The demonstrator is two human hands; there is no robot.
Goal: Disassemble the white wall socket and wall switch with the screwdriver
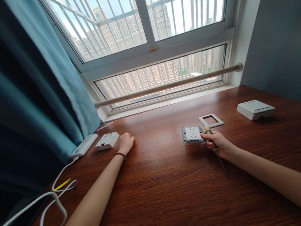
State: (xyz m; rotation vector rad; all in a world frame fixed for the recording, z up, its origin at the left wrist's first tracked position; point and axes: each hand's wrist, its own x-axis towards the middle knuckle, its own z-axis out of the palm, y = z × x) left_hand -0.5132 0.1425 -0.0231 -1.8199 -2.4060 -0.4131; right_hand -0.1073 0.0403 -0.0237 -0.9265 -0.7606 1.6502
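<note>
Head view: your right hand (pixel 220 143) grips a white-faced, metal-edged rectangular socket module (pixel 193 134) by its right end, along with a yellow-and-black-handled steel screwdriver (pixel 215 148). The module reaches leftward from that grip, just left of the hollow white plastic frame (pixel 216 118), long axis left-right, face up; the screwdriver's shaft points away from the frame, toward you. Your curled left hand (pixel 126 143), contents hidden, is well left of the frame.
</note>
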